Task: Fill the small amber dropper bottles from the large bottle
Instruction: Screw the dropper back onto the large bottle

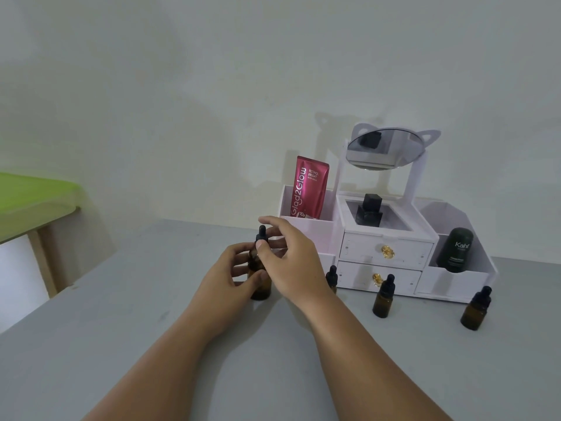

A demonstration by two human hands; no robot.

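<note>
The large amber bottle (261, 284) with a black dropper cap (261, 233) stands upright on the grey table. My left hand (232, 270) grips its body from the left. My right hand (291, 256) hovers at the cap, thumb touching the cap's collar and the other fingers spread above it. Three small amber dropper bottles stand to the right with black caps on: one (332, 278) partly hidden behind my right wrist, one (384, 297) in the middle, one (476, 309) at the far right.
A white cosmetics organiser (385, 247) with two drawers and a cat-ear mirror (385, 148) stands against the wall. It holds a red tube (309, 188), a black square bottle (370, 209) and a dark green stick (455, 250). A green-topped surface (33, 199) is at the left.
</note>
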